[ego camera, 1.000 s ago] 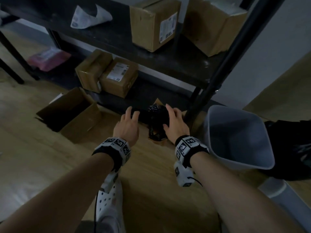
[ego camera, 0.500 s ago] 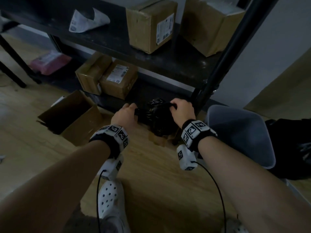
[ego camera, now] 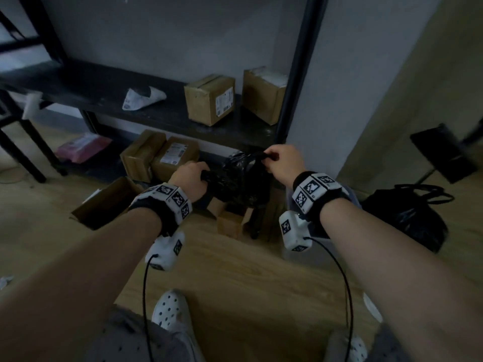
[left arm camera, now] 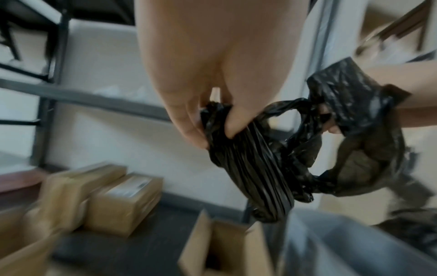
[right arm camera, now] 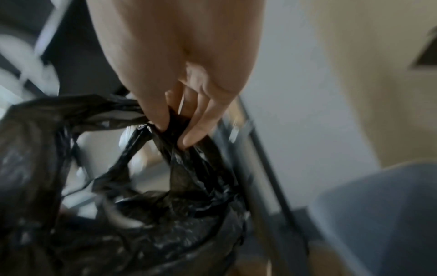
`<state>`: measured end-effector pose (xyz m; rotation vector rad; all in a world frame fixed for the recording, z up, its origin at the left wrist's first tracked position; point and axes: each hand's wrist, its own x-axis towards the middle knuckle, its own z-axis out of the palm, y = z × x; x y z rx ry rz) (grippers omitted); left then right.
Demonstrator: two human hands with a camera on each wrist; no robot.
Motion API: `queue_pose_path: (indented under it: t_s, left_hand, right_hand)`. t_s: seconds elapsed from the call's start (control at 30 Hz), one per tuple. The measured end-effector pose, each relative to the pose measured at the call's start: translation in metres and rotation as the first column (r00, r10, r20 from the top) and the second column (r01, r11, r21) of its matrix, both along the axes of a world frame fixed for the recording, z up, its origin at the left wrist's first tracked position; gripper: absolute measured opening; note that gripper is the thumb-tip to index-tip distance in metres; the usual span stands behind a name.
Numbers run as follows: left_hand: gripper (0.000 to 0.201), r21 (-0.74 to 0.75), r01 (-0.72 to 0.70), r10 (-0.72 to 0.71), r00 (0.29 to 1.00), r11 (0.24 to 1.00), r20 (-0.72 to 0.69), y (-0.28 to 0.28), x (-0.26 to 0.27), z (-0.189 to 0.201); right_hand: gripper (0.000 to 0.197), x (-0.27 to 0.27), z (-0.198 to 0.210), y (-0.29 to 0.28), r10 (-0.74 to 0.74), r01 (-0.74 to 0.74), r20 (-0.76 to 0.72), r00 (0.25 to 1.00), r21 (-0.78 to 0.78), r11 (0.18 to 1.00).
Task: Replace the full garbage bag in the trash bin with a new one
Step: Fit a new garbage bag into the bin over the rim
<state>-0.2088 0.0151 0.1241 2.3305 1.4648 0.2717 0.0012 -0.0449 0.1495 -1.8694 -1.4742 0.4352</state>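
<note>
Left hand gripping bag roll; right hand pinching loose bag edge, stretched between hands above small box. Bin just right, full bag beyond; open floor nearer.

Both my bare forearms reach forward. My left hand curls its fingers tight in a grip; my right hand, held higher, pinches.
</note>
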Motion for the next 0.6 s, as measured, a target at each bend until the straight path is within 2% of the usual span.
queue_pose_path:
  t_s: [0.17, 0.33, 0.6]
  left_hand:
    - [0.031, 0.033, 0.157, -0.157, 0.988, 0.987, -0.001, -0.025, 0.035, 0.028]
    - [0.023, 0.027, 0.302, -0.303, 0.951, 0.953, 0.057, -0.039, 0.081, 0.046]
    - [0.028, 0.009, 0.469, -0.468, 0.88, 0.883, 0.082, -0.06, 0.16, 0.051]
  right_hand:
    - [0.014, 0.041, 0.049, -0.044, -0.114, 0.115, -0.01, 0.993, 0.076, 0.99]
    - [0.015, 0.082, 0.093, -0.086, -0.244, 0.244, -0.019, 0.97, 0.154, 0.957]
    - [0.017, 0.133, 0.117, -0.127, -0.418, 0.431, -0.112, 0.901, 0.15, 0.89]
